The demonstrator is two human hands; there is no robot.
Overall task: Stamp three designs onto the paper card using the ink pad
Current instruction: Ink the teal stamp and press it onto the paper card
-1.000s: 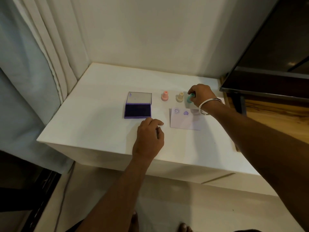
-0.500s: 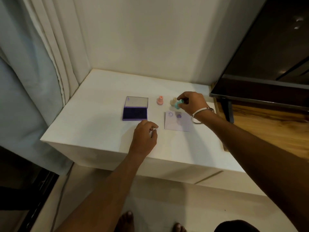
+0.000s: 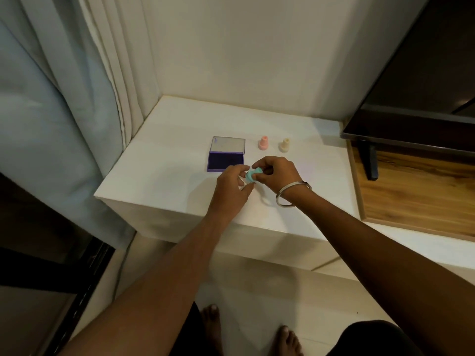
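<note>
My right hand (image 3: 279,174) pinches a small teal stamp (image 3: 252,174) and holds it tilted above the white table (image 3: 164,181), just right of the ink pad. My left hand (image 3: 230,188) meets it there, fingers curled at the stamp's lower end. The purple ink pad (image 3: 225,161) lies with its clear lid (image 3: 228,144) standing up behind it. A pink stamp (image 3: 263,143) and a cream stamp (image 3: 284,145) stand upright at the back. The paper card is hidden under my hands.
A curtain (image 3: 64,111) hangs at the left. A dark TV screen (image 3: 421,86) stands on a wooden shelf (image 3: 416,191) at the right. My bare feet (image 3: 213,327) show on the floor below the table's front edge.
My right hand lifted the teal stamp from the back row and carried it left and nearer. My left hand rose from the table to meet it. The card is now covered.
</note>
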